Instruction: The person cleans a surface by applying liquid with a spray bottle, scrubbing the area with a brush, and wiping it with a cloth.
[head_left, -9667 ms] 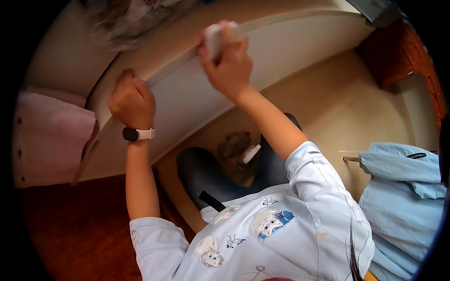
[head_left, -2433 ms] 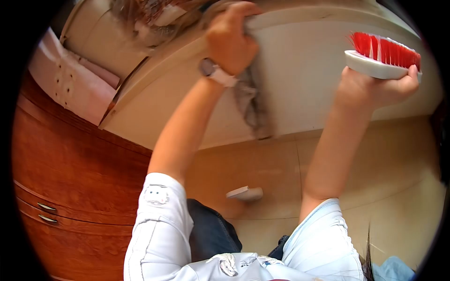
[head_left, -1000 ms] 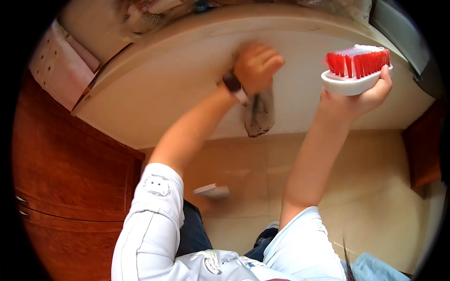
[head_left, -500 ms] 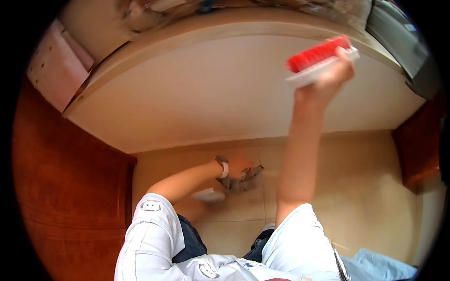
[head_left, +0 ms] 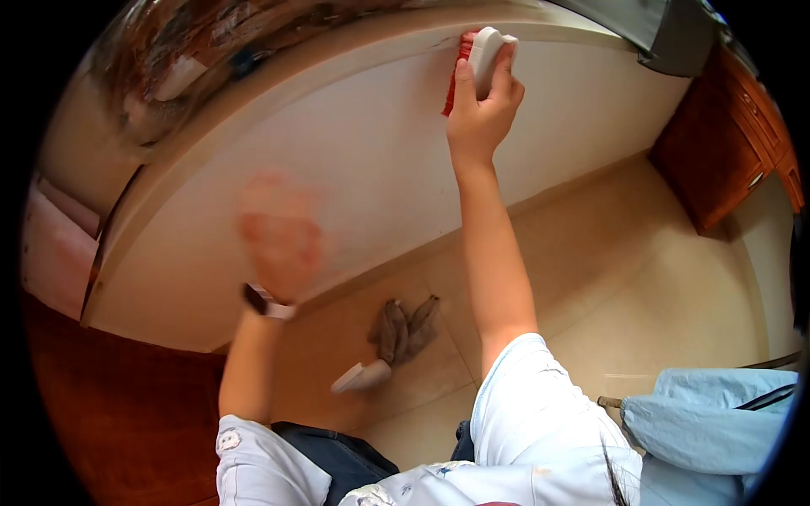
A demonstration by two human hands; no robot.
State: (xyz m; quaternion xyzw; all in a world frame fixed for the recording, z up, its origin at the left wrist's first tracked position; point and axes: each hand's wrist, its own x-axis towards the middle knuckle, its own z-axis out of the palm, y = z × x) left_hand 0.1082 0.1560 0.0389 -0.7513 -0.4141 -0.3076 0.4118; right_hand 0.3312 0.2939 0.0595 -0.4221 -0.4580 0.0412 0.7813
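Observation:
My right hand (head_left: pixel 483 126) grips a scrubbing brush (head_left: pixel 487 61) with a white back and red bristles. It is held up by the top edge of the white low wall (head_left: pixel 371 152), bristles facing left. My left hand (head_left: pixel 278 228), with a watch (head_left: pixel 268 302) on its wrist, is raised in front of the wall's left part. Motion smears its fingers, so their pose is unclear. Below it, a crumpled grey cloth (head_left: pixel 405 329) lies on the tiled floor. Beside the cloth is a white object (head_left: pixel 363 376) whose kind I cannot make out.
Clear plastic-wrapped items (head_left: pixel 202 67) sit above the ledge. A dark grey object (head_left: pixel 675 38) juts out at the upper right. Reddish-brown wooden cabinets (head_left: pixel 717 126) stand at the right, with brown wood (head_left: pixel 126 413) at lower left. Light-blue fabric (head_left: pixel 709 422) is at lower right.
My left hand has come up off the grey cloth to the wall, leaving the cloth on the floor. The brush has turned from slanted to nearly upright near the ledge. The view has tilted.

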